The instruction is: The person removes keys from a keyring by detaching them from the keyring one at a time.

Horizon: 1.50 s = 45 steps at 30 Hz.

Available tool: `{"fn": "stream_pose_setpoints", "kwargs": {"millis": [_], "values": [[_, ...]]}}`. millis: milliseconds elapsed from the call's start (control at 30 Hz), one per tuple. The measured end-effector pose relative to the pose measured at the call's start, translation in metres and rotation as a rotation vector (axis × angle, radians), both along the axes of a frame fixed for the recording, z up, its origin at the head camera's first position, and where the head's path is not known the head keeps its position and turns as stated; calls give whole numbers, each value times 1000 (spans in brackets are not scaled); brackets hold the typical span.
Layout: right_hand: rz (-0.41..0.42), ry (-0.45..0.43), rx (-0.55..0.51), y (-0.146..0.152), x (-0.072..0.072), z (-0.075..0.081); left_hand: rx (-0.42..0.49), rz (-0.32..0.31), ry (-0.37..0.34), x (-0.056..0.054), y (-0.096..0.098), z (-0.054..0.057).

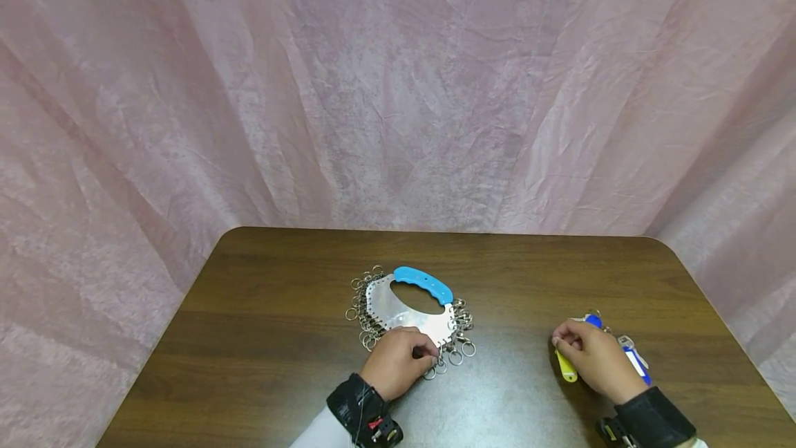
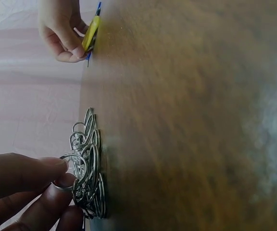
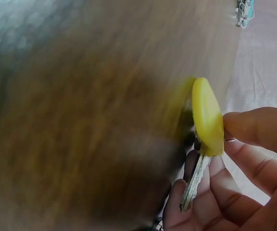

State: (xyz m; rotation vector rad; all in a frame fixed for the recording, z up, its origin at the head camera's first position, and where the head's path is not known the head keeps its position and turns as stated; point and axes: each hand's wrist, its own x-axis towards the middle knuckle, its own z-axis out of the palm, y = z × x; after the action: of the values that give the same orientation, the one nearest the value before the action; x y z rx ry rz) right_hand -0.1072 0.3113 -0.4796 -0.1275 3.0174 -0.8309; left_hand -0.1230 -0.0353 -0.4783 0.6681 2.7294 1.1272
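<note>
On the table lies a key holder: a silver metal plate (image 1: 387, 306) with a blue grip handle (image 1: 424, 282) and many split rings (image 1: 455, 358) along its edge. My left hand (image 1: 398, 363) is at its near edge, with thumb and forefinger pinching one split ring (image 2: 83, 166). Off to the right, my right hand (image 1: 593, 358) pinches a yellow key tag (image 3: 208, 118) low over the table. A silver key (image 3: 195, 185) hangs from that tag, in front of the curled lower fingers.
Blue key tags lie by the right hand: one (image 1: 593, 321) beyond the fingers, another (image 1: 639, 367) with a white label beside the wrist, keys near them. The brown wooden table (image 1: 280, 254) ends at a pink curtain (image 1: 398, 123).
</note>
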Motion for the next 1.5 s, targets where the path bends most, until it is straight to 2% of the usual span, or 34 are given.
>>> {"fn": "stream_pose_setpoints", "kwargs": {"millis": [400,633,967,1033,1233,1333,1400,1500], "values": [[26,40,14,-2,0,-2,-7,1,5,-1,0,0],[35,20,5,-4,-2,-3,-15,-14,45,-2,-1,0],[43,6,10,-9,-3,1,-47,-41,40,-2,-4,2],[29,15,16,-10,-2,3,-51,-50,22,-1,-5,4],[-25,114,28,-15,-1,13,-32,-56,-58,0,-9,14],[-38,117,8,-19,-1,19,-14,-42,-76,-2,-11,21],[-42,116,0,-22,-2,24,-9,-21,-58,-5,-13,26],[-31,124,-24,-29,-2,30,-18,21,17,-10,-15,34]]}}
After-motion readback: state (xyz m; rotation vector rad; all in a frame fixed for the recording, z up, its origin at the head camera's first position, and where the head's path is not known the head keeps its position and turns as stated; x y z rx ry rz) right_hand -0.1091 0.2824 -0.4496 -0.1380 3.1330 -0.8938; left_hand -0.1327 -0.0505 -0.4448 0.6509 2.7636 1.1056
